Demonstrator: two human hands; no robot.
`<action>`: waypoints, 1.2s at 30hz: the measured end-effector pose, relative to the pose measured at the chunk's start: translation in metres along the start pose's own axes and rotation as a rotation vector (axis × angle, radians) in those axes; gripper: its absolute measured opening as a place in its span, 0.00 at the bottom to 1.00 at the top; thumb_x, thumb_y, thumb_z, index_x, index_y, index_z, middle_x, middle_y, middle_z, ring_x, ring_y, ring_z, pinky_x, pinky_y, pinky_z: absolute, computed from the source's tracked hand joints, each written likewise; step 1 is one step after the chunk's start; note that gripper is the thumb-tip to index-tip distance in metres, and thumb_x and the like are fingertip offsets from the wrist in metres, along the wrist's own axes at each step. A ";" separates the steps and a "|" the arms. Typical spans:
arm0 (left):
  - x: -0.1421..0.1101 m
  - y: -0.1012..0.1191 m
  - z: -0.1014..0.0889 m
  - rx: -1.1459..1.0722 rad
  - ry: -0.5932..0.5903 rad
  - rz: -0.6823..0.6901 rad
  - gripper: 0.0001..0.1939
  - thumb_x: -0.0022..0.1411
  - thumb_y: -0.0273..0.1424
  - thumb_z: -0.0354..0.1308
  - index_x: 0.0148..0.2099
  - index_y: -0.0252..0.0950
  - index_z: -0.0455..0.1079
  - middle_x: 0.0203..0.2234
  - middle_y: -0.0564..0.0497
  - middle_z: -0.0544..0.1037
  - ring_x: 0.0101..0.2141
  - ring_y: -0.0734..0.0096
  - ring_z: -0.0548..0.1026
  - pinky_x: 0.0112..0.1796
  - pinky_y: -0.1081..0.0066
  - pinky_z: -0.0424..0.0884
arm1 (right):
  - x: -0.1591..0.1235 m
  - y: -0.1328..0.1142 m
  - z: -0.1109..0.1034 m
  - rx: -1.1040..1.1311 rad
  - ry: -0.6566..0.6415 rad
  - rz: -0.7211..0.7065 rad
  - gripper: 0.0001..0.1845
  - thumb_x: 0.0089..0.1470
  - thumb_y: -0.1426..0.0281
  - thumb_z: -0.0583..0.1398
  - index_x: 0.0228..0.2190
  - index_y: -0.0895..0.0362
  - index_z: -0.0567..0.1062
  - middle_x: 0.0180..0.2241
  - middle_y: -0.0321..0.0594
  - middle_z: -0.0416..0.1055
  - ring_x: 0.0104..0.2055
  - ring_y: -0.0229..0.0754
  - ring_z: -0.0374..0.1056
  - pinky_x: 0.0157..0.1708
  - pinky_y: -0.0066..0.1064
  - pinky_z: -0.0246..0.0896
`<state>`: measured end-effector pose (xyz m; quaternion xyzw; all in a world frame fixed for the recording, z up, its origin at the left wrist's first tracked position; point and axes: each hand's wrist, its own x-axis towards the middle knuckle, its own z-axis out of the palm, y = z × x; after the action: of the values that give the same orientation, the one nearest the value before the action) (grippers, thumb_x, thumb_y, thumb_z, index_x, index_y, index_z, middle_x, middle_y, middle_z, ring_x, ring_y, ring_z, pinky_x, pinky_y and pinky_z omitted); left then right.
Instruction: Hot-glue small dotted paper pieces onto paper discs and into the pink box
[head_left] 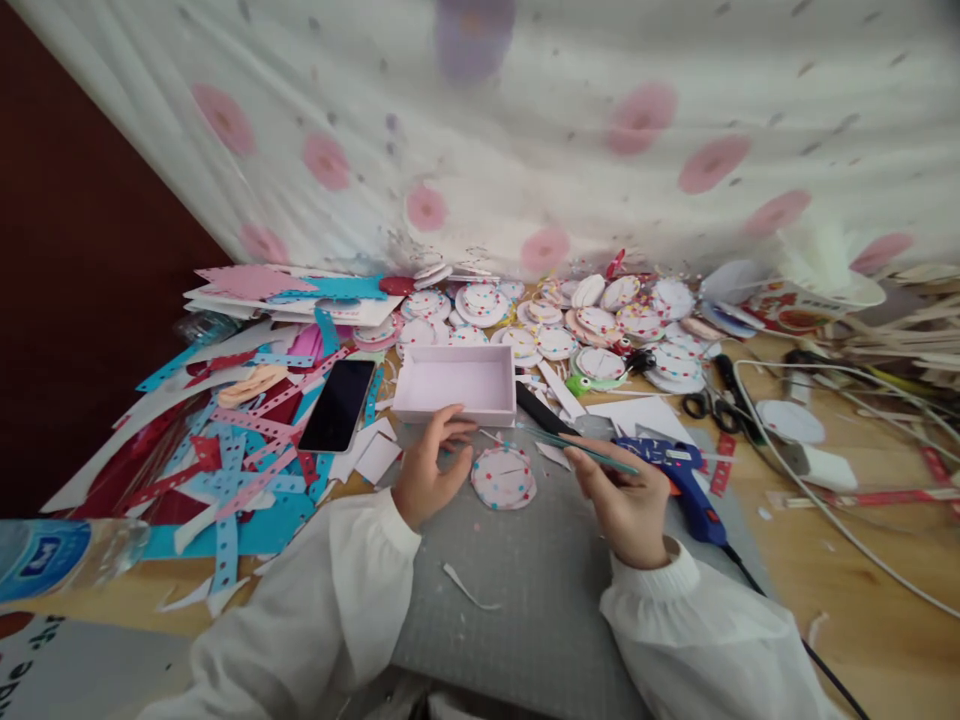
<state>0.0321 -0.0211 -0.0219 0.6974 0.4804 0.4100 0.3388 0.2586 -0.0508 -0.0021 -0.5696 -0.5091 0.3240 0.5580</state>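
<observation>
My right hand (626, 500) grips a pair of slim teal tweezers (600, 455), tips pointing left over the mat. Just left of it, a round white disc with red and blue dots (504, 477) lies flat on the grey cutting mat (540, 610). My left hand (435, 470) hovers beside the disc's left edge, thumb and fingers apart, with nothing plainly held. Behind that hand stands an open shallow white box (455, 385). A thin white strip (469, 588) lies on the mat nearer to me.
A blue glue gun (682, 480) rests right of the mat, with black scissors (712, 408) behind it. Many dotted discs (480, 303) are heaped along the curtain. Left are a phone (337, 405), coloured paper strips (229, 470) and a plastic bottle (67, 555). A white cable (817, 500) loops at right.
</observation>
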 end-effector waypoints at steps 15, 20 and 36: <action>0.004 0.009 -0.005 0.120 -0.497 0.234 0.31 0.50 0.26 0.62 0.58 0.43 0.64 0.52 0.46 0.72 0.54 0.55 0.68 0.55 0.56 0.62 | 0.000 -0.010 0.006 0.067 -0.072 0.067 0.10 0.46 0.64 0.66 0.29 0.58 0.81 0.15 0.35 0.69 0.15 0.32 0.59 0.13 0.24 0.54; 0.002 0.010 -0.007 -0.077 -0.420 0.160 0.23 0.57 0.26 0.57 0.56 0.39 0.66 0.51 0.45 0.73 0.53 0.60 0.70 0.55 0.60 0.64 | -0.001 -0.008 0.005 0.081 -0.113 0.103 0.10 0.46 0.64 0.66 0.29 0.59 0.81 0.17 0.36 0.71 0.14 0.31 0.58 0.12 0.23 0.53; 0.006 -0.002 -0.002 -0.271 -0.190 -0.182 0.10 0.60 0.35 0.58 0.32 0.34 0.74 0.28 0.50 0.79 0.32 0.71 0.75 0.36 0.73 0.68 | -0.006 -0.005 0.012 -0.162 -0.325 -0.430 0.11 0.53 0.72 0.62 0.39 0.51 0.80 0.34 0.39 0.80 0.31 0.40 0.77 0.31 0.27 0.71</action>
<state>0.0305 -0.0146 -0.0213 0.6345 0.4478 0.3710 0.5092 0.2446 -0.0538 -0.0008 -0.4316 -0.7254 0.2434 0.4777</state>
